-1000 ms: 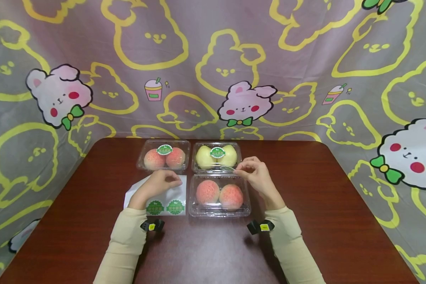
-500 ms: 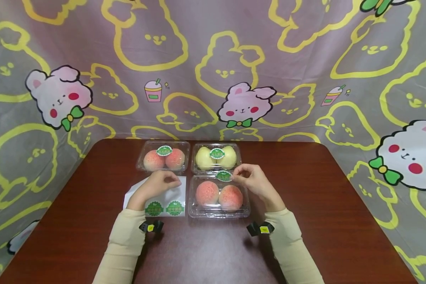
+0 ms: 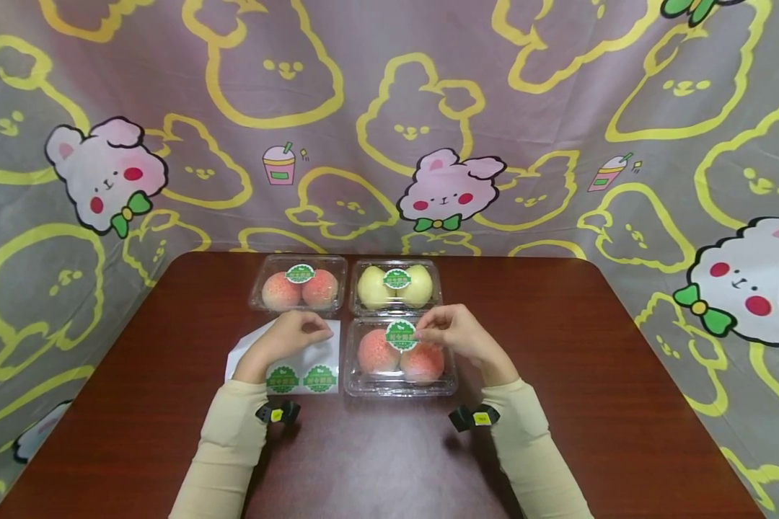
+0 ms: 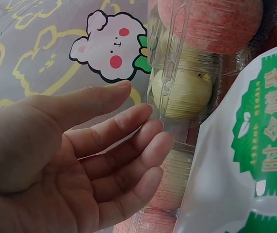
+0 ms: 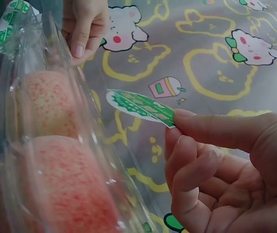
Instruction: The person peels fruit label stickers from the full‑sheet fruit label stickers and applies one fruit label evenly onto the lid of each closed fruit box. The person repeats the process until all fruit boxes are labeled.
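Observation:
My right hand (image 3: pixel 462 336) pinches a round green-and-white sticker (image 3: pixel 399 336) by its edge, between thumb and index finger. The sticker hangs over the lid of the front clear plastic box (image 3: pixel 402 393), which holds two peaches (image 3: pixel 379 352). In the right wrist view, the sticker (image 5: pixel 140 108) is apart from the lid. My left hand (image 3: pixel 287 339) hovers by the white sticker sheet (image 3: pixel 327 352), its fingers loosely bent with nothing between them. Green stickers (image 4: pixel 264 121) show on that sheet in the left wrist view.
Behind stand two more clear boxes with stickers on their lids: one box (image 3: pixel 260 297) of peaches at the left, one box (image 3: pixel 436 306) of pale yellow-green fruit at the right. The brown table (image 3: pixel 558 404) meets a patterned curtain (image 3: pixel 532 216) at its back edge.
My right hand has brought the sticker down and toward me, from near the back right box to over the front box, and its printed face has turned into view. My left hand has stayed put.

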Tool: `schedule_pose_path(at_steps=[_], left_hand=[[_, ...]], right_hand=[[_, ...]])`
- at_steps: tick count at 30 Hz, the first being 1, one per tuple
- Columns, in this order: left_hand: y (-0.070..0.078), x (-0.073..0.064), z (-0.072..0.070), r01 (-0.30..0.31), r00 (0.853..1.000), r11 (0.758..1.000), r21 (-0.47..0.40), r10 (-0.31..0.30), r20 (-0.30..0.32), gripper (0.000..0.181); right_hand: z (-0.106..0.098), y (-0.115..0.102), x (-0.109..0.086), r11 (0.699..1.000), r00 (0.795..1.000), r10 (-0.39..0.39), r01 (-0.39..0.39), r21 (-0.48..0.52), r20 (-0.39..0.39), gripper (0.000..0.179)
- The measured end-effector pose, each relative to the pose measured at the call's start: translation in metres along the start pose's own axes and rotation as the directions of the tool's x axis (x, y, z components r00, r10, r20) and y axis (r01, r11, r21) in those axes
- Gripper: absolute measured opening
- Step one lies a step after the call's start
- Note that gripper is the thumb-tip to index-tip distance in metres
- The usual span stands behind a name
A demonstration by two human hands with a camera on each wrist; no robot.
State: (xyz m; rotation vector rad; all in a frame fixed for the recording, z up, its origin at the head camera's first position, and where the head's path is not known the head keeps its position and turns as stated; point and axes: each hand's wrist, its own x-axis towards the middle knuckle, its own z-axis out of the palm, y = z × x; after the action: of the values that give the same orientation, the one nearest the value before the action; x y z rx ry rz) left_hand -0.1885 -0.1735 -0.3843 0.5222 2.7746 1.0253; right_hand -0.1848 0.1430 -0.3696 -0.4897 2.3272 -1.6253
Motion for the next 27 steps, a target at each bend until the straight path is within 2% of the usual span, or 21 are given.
schedule_pose_path(at_steps=[3,7,17,27], left_hand=[[0.000,0.000,0.000,0.005,1.000,1.000,0.002,-0.005,0.004,0.018],[0.000,0.000,0.000,0.018,1.000,1.000,0.000,-0.018,0.014,0.019],[0.003,0.001,0.000,0.017,1.000,1.000,0.003,-0.017,0.015,0.021],[-0.001,0.002,0.002,0.020,0.999,1.000,-0.001,-0.020,0.030,0.021]], right_hand=[[0.002,0.002,0.001,1.000,0.999,0.009,-0.008,-0.017,0.033,0.013],[0.006,0.003,0.003,0.998,0.998,0.042,-0.041,-0.037,0.039,0.013],[0.008,0.004,0.006,0.995,0.995,0.091,-0.092,-0.025,-0.030,0.014],[0.011,0.001,0.003,0.989,0.989,0.116,-0.123,-0.081,-0.086,0.010]])
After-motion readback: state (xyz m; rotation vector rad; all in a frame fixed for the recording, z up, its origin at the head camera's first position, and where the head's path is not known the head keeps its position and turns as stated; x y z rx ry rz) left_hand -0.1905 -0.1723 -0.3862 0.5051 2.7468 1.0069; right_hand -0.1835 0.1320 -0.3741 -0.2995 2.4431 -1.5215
